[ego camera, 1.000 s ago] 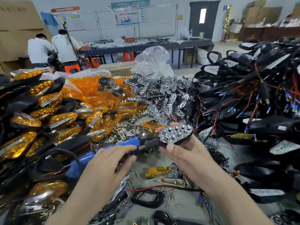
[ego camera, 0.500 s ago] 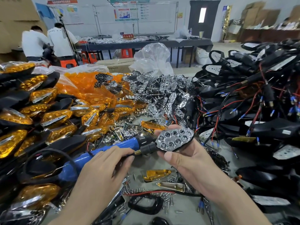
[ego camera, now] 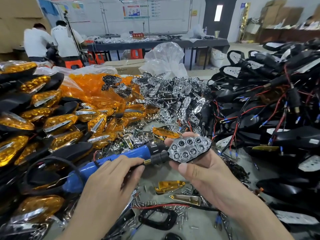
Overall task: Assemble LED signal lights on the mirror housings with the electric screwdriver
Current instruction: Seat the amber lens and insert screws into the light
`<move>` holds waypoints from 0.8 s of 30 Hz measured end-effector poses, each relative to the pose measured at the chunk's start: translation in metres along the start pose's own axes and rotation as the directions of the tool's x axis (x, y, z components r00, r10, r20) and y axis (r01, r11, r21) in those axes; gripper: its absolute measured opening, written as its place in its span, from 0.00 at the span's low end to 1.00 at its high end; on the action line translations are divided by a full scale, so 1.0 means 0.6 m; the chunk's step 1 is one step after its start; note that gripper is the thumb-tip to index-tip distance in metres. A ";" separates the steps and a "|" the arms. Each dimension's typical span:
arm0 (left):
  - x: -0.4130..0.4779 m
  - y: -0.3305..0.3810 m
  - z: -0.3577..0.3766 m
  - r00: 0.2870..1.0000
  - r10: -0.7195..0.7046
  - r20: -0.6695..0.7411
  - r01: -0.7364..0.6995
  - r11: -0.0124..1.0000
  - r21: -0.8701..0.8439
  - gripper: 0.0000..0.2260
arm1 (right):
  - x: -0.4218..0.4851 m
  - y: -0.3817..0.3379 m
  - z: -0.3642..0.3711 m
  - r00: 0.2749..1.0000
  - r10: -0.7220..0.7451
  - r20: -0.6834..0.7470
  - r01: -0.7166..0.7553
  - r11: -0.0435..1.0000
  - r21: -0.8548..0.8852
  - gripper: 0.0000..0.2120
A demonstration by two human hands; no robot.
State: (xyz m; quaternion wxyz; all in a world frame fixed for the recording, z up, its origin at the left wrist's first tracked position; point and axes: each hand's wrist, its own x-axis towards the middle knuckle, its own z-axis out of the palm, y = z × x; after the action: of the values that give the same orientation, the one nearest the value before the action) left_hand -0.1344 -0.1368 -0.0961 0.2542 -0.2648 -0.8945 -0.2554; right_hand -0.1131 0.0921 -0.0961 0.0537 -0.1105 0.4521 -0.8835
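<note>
The light (ego camera: 189,149) has barely shifted: right hand (ego camera: 204,175) grips it, left hand (ego camera: 110,181) pinches its stem, and the screwdriver (ego camera: 121,158) looks not yet engaged.

The screwdriver's (ego camera: 119,161) bit is hidden behind the black stem of the signal light (ego camera: 189,148), so whether it meets a screw cannot be told. The left hand (ego camera: 110,181) covers part of the tool's blue barrel. Most fingers of the right hand (ego camera: 206,175) lie out of sight behind the light, whose back is concealed too. Both forearms are cut off by the bottom edge. The heap of amber lights (ego camera: 22,122) runs off the left edge, and the tangle of black housings (ego camera: 280,134) runs off the right. Loose screws (ego camera: 174,208) are too small to tell their heads. Wall posters (ego camera: 135,12) are too blurred to read.
</note>
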 end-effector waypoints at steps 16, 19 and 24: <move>0.001 -0.006 0.000 0.974 0.180 -0.135 -0.165 0.980 0.110 0.12 | -0.001 -0.001 0.010 1.000 0.008 -0.027 -0.006 0.998 0.063 0.19; 0.003 -0.002 -0.003 0.981 0.159 -0.115 -0.146 0.983 0.112 0.13 | -0.001 -0.001 0.011 0.999 -0.008 -0.033 0.010 0.998 0.055 0.18; 0.009 0.007 -0.008 0.994 0.104 -0.030 -0.099 0.988 0.120 0.12 | 0.000 -0.001 0.012 0.995 -0.034 -0.094 0.038 0.999 0.035 0.19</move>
State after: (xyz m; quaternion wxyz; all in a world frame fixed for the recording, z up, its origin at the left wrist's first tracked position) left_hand -0.1345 -0.1348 -0.0879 0.2982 -0.2899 -0.8886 -0.1936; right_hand -0.1116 0.0869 -0.0917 0.0185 -0.0761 0.4356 -0.8967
